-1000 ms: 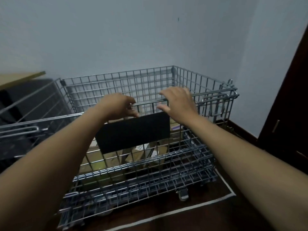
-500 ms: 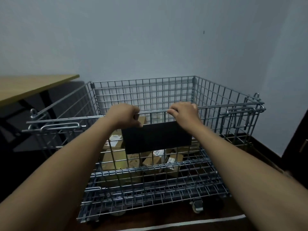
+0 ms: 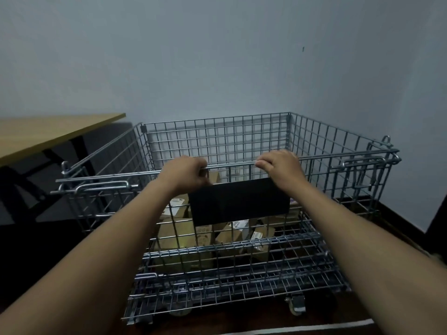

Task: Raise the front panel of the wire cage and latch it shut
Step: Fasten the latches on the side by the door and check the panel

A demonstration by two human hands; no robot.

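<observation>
Both your forearms run in from the bottom corners toward the wire cage [image 3: 242,213]. Nearest you on the dark floor: a pale tape line [image 3: 302,328] just in front of the cage base, then a caster wheel [image 3: 296,305] under the front right corner. Front panel [image 3: 242,257] is up, roughly vertical, mesh spanning the cage's near face, its top rail level with the side rails. A black plate [image 3: 238,201] hangs on the panel's upper middle, between your wrists.

Your left hand [image 3: 185,175] is curled tight over the panel's top rail [image 3: 229,165], fingers wrapped around the bar. Your right hand [image 3: 280,166] sits on the same rail just right of centre, fingers hooked over it, also closed on the bar. Hands are apart, plate width between them.

Latch loops: left latch [image 3: 104,186] lies along the left corner rail, right latch [image 3: 358,163] along the right corner. Can't tell whether either is engaged.

Inside, behind the panel, cardboard boxes [image 3: 183,235] with labels are piled on the cage floor. Back mesh wall stands close to the grey wall [image 3: 217,56]. Wooden tabletop [image 3: 48,134] sits far left, beside the cage's left side.
</observation>
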